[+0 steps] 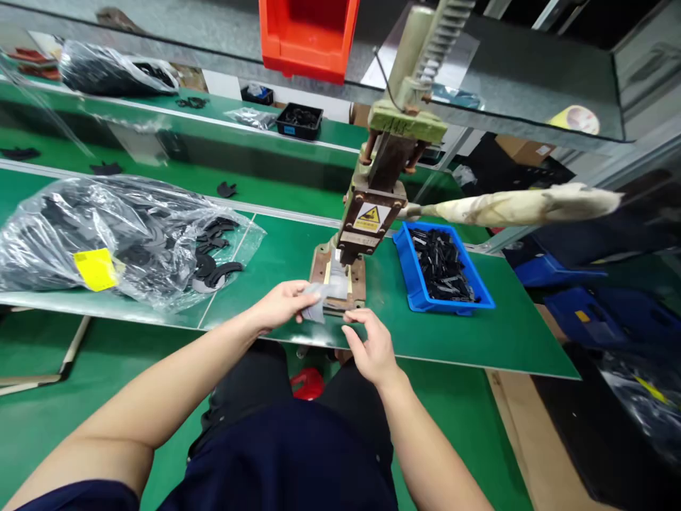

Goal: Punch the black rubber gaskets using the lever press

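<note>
My left hand (290, 304) pinches a thin grey curved piece (318, 304) at the front of the hand press (372, 206). The far end of that piece reaches over the press base (357, 284); motion blur hides its exact shape. My right hand (371, 342) is just right of it, at the front edge of the base, with thumb and forefinger apart and nothing visible between them. The press's wrapped lever (511, 207) sticks out to the right. Above the base, the press head carries a yellow warning label (371, 216).
A clear bag (133, 234) of dark curved parts lies on the left of the green bench (277, 248). Right of the press stands a blue bin (444, 270) full of small black parts. An orange bin (309, 35) sits on the shelf above. Behind, a black tray (299, 121) holds dark pieces.
</note>
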`<state>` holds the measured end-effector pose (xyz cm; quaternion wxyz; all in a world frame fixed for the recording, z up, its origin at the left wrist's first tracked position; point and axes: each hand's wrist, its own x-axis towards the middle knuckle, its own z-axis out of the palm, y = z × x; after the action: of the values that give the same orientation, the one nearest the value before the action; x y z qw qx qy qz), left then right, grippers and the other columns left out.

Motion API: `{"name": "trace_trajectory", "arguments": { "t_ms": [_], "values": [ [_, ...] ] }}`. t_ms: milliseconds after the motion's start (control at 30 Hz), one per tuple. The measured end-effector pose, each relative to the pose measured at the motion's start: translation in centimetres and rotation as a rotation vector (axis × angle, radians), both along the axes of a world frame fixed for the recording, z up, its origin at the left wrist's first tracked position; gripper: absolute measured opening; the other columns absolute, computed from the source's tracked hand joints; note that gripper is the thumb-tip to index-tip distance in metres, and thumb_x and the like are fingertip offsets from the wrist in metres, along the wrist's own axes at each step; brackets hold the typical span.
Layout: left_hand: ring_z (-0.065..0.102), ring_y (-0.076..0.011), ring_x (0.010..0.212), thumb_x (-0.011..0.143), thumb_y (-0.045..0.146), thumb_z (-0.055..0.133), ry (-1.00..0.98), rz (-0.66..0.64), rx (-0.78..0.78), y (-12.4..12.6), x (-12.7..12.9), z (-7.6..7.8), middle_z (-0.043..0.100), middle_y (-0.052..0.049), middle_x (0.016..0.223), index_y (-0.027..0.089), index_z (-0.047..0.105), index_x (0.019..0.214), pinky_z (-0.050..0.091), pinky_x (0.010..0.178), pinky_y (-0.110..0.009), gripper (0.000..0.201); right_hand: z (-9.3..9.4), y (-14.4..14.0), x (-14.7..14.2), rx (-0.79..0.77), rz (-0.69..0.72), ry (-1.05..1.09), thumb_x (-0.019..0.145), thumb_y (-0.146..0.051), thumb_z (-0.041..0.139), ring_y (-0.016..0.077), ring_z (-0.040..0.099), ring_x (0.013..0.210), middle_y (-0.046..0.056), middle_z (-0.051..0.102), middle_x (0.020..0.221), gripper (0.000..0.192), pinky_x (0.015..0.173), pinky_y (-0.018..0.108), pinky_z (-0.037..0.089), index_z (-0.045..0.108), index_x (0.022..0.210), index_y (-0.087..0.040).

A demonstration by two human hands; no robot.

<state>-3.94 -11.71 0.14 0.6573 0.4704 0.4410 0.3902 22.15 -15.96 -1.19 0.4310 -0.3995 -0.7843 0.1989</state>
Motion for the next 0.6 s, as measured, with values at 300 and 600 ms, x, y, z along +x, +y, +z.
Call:
{"name": "trace_trajectory", "arguments": {
  "t_ms": [300,600],
  "values": [
    [0.071,-0.0145,0.059,0.086,0.024,0.089,-0.052,0.612,-0.232,17.9,-4.3,-3.9,0.074,-0.01,0.077,0.011,0.069,0.099,0.06,0.056,-0.023,0.028,-1.9,-0.8,5.3,-0.076,-0.197,0.034,0.103,-0.026,0.062,0.0179,0.075,0.098,0.006,0.074,0.104,0.011,0.087,0.032,0.063,0.067,0.112,-0.024],
    [0.075,-0.017,0.07,0.094,0.024,0.079,0.065,0.635,-0.097,26.9,-4.0,-4.6,0.076,-0.012,0.086,0.013,0.068,0.098,0.065,0.075,-0.03,0.016,-1.6,-1.3,9.2,-0.117,-0.326,-0.09,0.104,-0.039,0.06,0.0184,0.076,0.099,0.005,0.077,0.104,0.018,0.088,0.03,0.063,0.071,0.104,-0.025]
  ]
}}
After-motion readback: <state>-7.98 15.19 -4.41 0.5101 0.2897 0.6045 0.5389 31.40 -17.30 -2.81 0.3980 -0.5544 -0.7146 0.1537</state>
